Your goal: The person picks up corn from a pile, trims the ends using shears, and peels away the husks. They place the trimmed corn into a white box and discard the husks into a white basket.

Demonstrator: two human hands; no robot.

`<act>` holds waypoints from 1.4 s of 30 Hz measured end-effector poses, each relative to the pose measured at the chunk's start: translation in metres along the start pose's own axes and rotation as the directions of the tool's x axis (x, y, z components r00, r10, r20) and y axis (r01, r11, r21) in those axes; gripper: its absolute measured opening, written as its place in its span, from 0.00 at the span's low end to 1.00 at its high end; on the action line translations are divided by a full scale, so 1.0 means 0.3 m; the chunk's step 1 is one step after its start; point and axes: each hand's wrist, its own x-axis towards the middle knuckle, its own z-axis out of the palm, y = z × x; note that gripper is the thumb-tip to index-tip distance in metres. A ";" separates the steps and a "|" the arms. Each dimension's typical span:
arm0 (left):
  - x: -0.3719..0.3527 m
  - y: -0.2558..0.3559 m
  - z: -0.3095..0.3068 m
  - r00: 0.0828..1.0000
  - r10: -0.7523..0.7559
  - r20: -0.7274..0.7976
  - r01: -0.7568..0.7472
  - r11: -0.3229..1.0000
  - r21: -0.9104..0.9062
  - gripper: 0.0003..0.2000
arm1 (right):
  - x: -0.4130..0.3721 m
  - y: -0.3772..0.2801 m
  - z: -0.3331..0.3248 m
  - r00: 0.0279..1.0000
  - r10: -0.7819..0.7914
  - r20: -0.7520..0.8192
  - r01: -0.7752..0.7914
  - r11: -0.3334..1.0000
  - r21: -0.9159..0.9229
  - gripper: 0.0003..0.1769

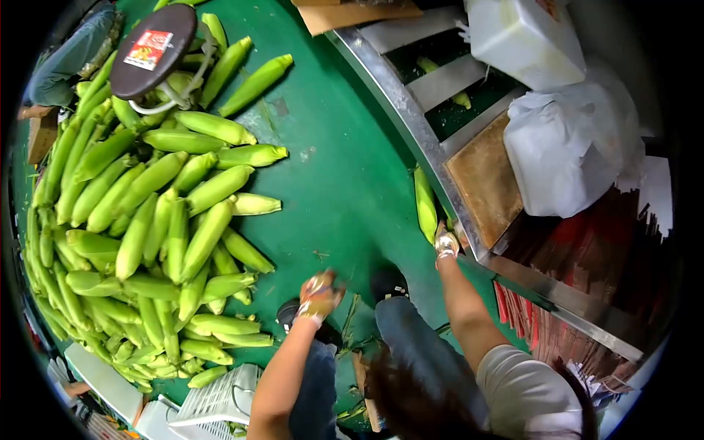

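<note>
My right hand [446, 243], in a patterned glove, is closed on the lower end of an ear of corn [424, 204] in its green husk. That ear points away from me beside the metal rack's leg side. My left hand [320, 295], gloved too, hovers above the floor near my shoe; motion smears its fingers and no object shows in it. To its left spreads a big pile of husked-green corn ears [158, 227], the closest ones a short way from the hand.
A dark round stool [153, 51] stands among the corn. On the right, a metal rack [431, 132] carries a white container [524, 40], a white plastic bag [561, 150] and a brown board [484, 180]. A white crate [216, 400] sits lower left. Other people's limbs [70, 59] show at left.
</note>
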 end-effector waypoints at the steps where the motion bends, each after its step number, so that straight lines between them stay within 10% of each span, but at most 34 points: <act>1: 0.120 0.059 0.024 1.000 0.015 0.024 -0.013 0.997 -0.078 0.22 | 0.026 0.002 -0.032 0.989 -0.065 0.133 0.072 0.996 -0.049 0.31; 4: 0.428 0.248 0.137 0.925 0.141 -0.352 -0.232 0.945 -0.231 0.27 | 0.299 0.259 0.381 0.802 -0.592 0.078 0.576 0.733 -0.363 0.24; 5: 0.494 0.307 0.125 0.895 0.148 -0.421 -0.268 0.932 -0.243 0.28 | 0.127 0.127 0.206 0.838 -0.545 0.036 0.431 0.701 0.568 0.21; 6: 0.531 0.350 0.103 0.892 0.152 -0.425 -0.280 0.925 -0.256 0.28 | -0.016 0.009 0.089 0.834 -0.515 0.198 -0.060 0.272 0.960 0.20; 7: 0.550 0.397 0.072 0.917 0.098 -0.386 -0.234 0.917 -0.324 0.32 | -0.171 -0.120 -0.044 0.807 -0.472 0.355 -0.527 -0.304 0.794 0.21; 9: 0.580 0.402 0.092 0.931 -0.016 -0.365 -0.130 0.919 -0.373 0.38 | -0.374 -0.272 -0.059 0.781 -0.540 0.314 -0.378 -0.008 0.926 0.24; 10: 0.590 0.343 0.146 0.789 -0.005 -0.615 -0.155 0.966 -0.207 0.37 | -0.443 -0.319 -0.101 0.749 -0.584 0.314 -0.333 0.078 0.940 0.25; 11: 0.552 0.304 0.072 0.761 -0.060 -0.646 -0.024 0.993 -0.119 0.37 | -0.462 -0.332 -0.167 0.623 -0.776 0.094 0.319 0.362 0.876 0.25; 12: 0.492 0.292 -0.025 0.776 -0.190 -0.601 0.142 0.982 -0.127 0.38 | -0.488 -0.349 -0.244 0.358 -0.932 0.059 0.848 0.351 0.398 0.26; 15: 0.415 0.210 -0.114 0.590 -0.301 -0.750 0.340 0.934 -0.108 0.36 | -0.489 -0.539 -0.756 0.290 -0.868 0.403 0.628 0.490 0.604 0.25; 18: 0.397 0.293 -0.113 0.696 -0.112 -0.709 0.158 0.987 0.000 0.33 | 0.109 -0.559 -0.804 0.645 -0.721 -0.254 0.632 0.316 0.708 0.14; 19: 0.409 0.305 -0.077 0.768 0.004 -0.641 0.056 0.996 0.074 0.34 | 0.215 -0.601 -0.871 0.630 -0.729 -0.266 0.766 0.527 0.369 0.16; 21: 0.480 0.302 0.055 0.846 0.196 -0.496 -0.124 0.977 0.174 0.35 | 0.420 -0.687 -1.009 0.600 -0.745 -0.290 0.550 0.648 -0.527 0.23; 22: 0.518 0.295 0.100 0.862 0.234 -0.450 -0.172 0.970 0.174 0.33 | 0.491 -0.739 -1.047 0.749 -0.661 -0.046 0.457 0.567 -0.685 0.27; 25: 0.633 0.188 0.164 0.820 0.252 -0.514 -0.174 0.965 0.195 0.31 | 0.669 -0.835 -0.984 0.872 -0.490 0.015 0.300 0.510 -0.806 0.28; 32: 0.651 0.151 0.145 0.798 0.289 -0.528 -0.206 0.955 0.212 0.29 | 0.805 -0.939 -0.877 0.743 -0.591 0.314 0.624 0.445 -0.642 0.23; 38: 0.651 0.147 0.157 0.774 0.302 -0.556 -0.231 0.953 0.196 0.28 | 0.731 -0.889 -0.819 0.130 -0.617 0.776 0.991 0.066 -0.114 0.20; 42: 0.643 0.146 0.152 0.781 0.286 -0.555 -0.216 0.958 0.190 0.27 | 0.438 -0.914 -0.968 0.189 -0.595 0.781 0.974 0.212 -0.074 0.19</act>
